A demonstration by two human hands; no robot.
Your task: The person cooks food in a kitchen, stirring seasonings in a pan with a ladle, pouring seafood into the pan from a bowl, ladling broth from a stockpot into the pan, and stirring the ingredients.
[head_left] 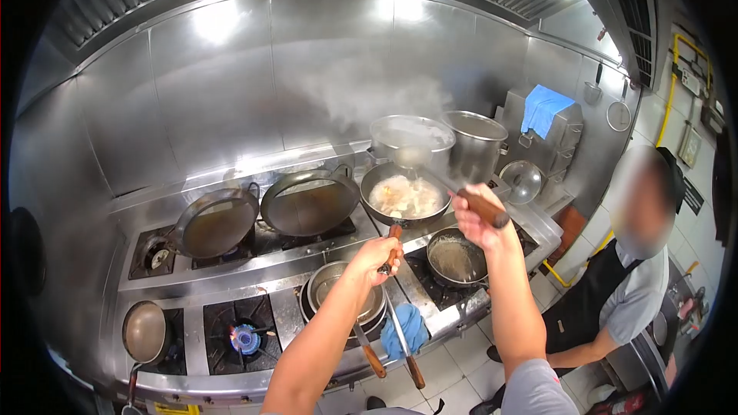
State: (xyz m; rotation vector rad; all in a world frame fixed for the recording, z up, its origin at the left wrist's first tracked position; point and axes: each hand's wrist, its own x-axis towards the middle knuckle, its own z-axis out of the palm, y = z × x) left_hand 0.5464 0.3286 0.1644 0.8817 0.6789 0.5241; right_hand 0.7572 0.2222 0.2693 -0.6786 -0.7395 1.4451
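Note:
My left hand (374, 259) is closed around the wooden handle of a dark frying pan (419, 223), raised above the stove. Pale, whitish food (403, 195) in pieces, with some liquid, lies in the pan. Around the brown wooden handle of a ladle (486, 208) my right hand (477, 224) is closed. The ladle's round head is over the far side of the pan, partly lost in steam. Just behind the pan stands a steaming pot (438, 155). Below my right hand a smaller dark pan (457, 256) sits on a burner.
Two large woks (217, 224) sit on the back burners at left. A lit burner (245, 338) shows blue flame at front. Stacked pans (323, 286) with wooden handles overhang the front edge beside a blue cloth (405, 332). A person in an apron (588, 300) stands at right.

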